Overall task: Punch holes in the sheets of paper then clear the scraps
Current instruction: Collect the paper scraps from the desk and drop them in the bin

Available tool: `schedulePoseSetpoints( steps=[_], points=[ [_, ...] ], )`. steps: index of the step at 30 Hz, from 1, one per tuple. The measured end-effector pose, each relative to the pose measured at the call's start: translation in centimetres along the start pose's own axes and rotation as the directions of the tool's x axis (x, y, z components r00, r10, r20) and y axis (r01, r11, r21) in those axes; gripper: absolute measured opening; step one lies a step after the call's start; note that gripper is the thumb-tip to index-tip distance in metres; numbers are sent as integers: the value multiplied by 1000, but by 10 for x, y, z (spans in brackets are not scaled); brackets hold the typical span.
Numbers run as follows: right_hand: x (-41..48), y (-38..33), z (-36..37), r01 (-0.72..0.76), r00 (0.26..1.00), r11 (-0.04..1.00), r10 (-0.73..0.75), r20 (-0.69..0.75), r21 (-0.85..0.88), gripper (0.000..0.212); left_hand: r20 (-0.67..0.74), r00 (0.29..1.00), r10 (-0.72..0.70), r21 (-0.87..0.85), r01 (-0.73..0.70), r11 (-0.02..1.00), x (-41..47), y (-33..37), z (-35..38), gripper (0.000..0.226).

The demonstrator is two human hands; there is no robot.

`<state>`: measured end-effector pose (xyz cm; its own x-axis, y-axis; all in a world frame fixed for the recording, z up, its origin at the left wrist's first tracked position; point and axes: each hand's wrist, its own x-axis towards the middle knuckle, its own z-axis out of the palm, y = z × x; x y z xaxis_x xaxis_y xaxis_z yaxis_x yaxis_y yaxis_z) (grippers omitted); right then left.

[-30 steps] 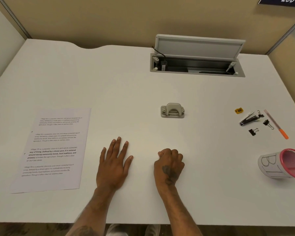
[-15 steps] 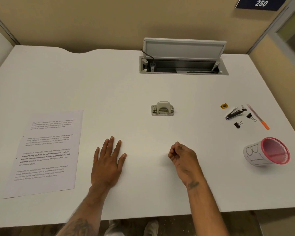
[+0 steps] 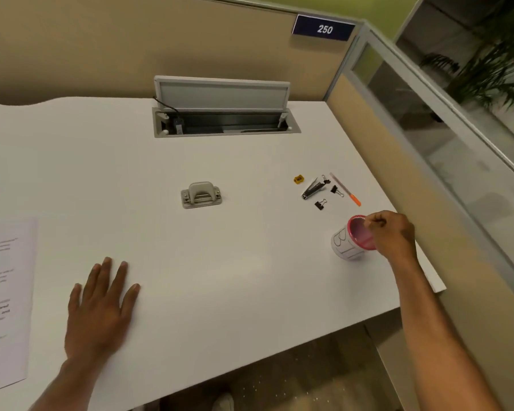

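A grey hole punch (image 3: pixel 201 194) stands in the middle of the white desk (image 3: pixel 250 262). The printed sheet of paper (image 3: pixel 3 292) lies at the left edge, partly out of view. My left hand (image 3: pixel 100 312) rests flat on the desk, fingers spread, right of the sheet. A pink mesh cup (image 3: pixel 346 243) wrapped in a white label lies tilted near the desk's right edge. My right hand (image 3: pixel 393 232) hovers at its rim with fingertips bunched together, pinching a small pale scrap (image 3: pixel 367 223) over the opening.
Behind the cup lie a yellow sharpener (image 3: pixel 298 179), a nail clipper (image 3: pixel 311 189), binder clips (image 3: pixel 320 204) and an orange-tipped pen (image 3: pixel 346 189). An open cable tray (image 3: pixel 224 123) with a raised lid sits at the back. A partition wall (image 3: pixel 398 179) borders the right edge.
My right hand has travelled from the desk's front centre to the pink cup at the right, fingers still bunched. My view turned right. The left hand stayed flat.
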<state>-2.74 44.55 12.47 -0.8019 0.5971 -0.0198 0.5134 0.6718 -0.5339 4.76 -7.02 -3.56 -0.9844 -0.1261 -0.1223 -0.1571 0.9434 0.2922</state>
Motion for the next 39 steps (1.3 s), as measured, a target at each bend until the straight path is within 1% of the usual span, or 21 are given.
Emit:
schedulePoseSetpoints(
  steps=[3, 6, 8, 11, 14, 16, 19, 20, 21, 23, 24, 25, 26, 27, 28, 29, 30, 31, 32, 33, 39],
  points=[
    [6, 12, 1, 37, 999, 995, -34, 28, -95, 18, -1, 1000, -3, -1, 3, 1000, 0, -1, 0, 69],
    [8, 17, 0, 15, 999, 991, -9, 45, -133, 25, -5, 1000, 1, 5, -1, 1000, 0, -1, 2, 68],
    [9, 19, -1, 26, 999, 986, -21, 27, -163, 26, -5, 1000, 0, 6, 0, 1000, 0, -2, 2, 68],
    [11, 22, -3, 18, 999, 989, -23, -34, -146, 15, -4, 1000, -3, -2, 3, 1000, 1, -1, 2, 69],
    [11, 22, -3, 16, 999, 988, -21, -32, -153, 9, -7, 1000, -1, 3, 1, 1000, 1, -1, 2, 69],
    [10, 22, -1, 24, 999, 986, -32, -43, -165, 15, -9, 1000, -4, 8, 4, 1000, 1, -1, 2, 69],
    [5, 18, 2, 27, 993, 979, -51, -110, -202, 34, -9, 1000, -7, 19, 7, 1000, 1, 0, 0, 68],
    [2, 16, 4, 47, 988, 981, -72, -134, -187, 39, -7, 1000, -6, 23, 6, 1000, 1, 0, 0, 68],
    [-3, 12, 8, 79, 981, 988, -101, -166, -134, 40, -6, 1000, -4, 28, 4, 1000, 1, 1, -1, 68],
    [-25, -5, 23, 143, 967, 988, -129, -218, 50, 31, -1, 1000, 0, 28, 0, 1000, 1, 2, -2, 68],
    [-43, -16, 37, 164, 970, 974, -132, -202, 154, 23, 2, 1000, -2, 21, 2, 1000, 2, 2, -2, 67],
    [-65, -30, 55, 161, 982, 953, -127, -143, 256, 14, 3, 1000, -7, 15, 7, 1000, 2, 1, -1, 66],
    [-89, -44, 76, 116, 993, 930, -111, -33, 349, 8, 3, 1000, -11, 14, 11, 1000, 2, 1, -1, 65],
    [-112, -59, 100, 39, 989, 913, -92, 113, 407, 10, 2, 1000, -12, 17, 12, 1000, 2, 0, 0, 64],
    [-134, -73, 124, -39, 960, 905, -84, 268, 423, 14, 1, 1000, -11, 20, 11, 1000, 2, 0, 0, 64],
    [-153, -85, 147, -98, 909, 911, -82, 408, 401, 18, 0, 1000, -8, 21, 8, 1000, 2, 0, 1, 63],
    [-168, -96, 166, -138, 851, 922, -77, 520, 361, 21, -2, 1000, -6, 17, 6, 1000, 2, 0, 1, 63],
    [-178, -107, 182, -168, 802, 932, -61, 594, 322, 24, -5, 1000, -3, 10, 3, 1000, 2, -1, 1, 62],
    [-184, -116, 194, -193, 773, 936, -41, 633, 296, 28, -6, 1000, -1, 4, 1, 1000, 2, 0, 1, 62],
    [-187, -123, 204, -210, 764, 936, -23, 645, 282, 30, -10, 1000, 0, -1, 0, 1000, 2, 0, 1, 62],
    [-182, -139, 228, -183, 829, 962, 40, 558, 203, 37, -28, 1000, 2, 16, -2, 1000, 3, -3, 5, 60]
  ],
)
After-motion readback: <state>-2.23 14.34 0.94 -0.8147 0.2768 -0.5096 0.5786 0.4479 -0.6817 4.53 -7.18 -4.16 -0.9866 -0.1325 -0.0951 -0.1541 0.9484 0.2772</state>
